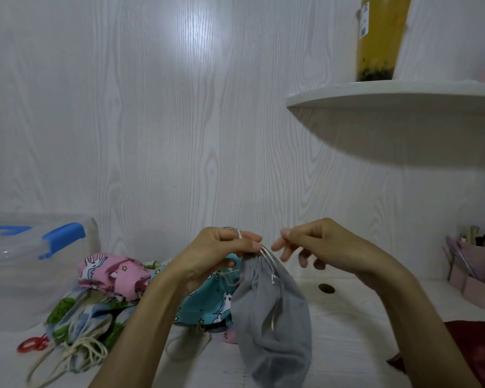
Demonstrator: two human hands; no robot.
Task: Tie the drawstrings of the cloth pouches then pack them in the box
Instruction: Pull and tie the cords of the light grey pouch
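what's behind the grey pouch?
Behind the grey pouch, held up by the left hand, lies a teal unicorn-print pouch on the table. Its right part, and anything further behind, is covered.

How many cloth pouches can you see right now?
At least 4: the grey pouch held up at its neck by the left hand; the teal pouch behind it; the pink pouch further left; the green-and-blue pouch in front. More may lie hidden in the pile.

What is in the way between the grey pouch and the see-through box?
The pile of printed pouches lies between the grey pouch and the clear box, and the box's blue-clipped lid looks to be on.
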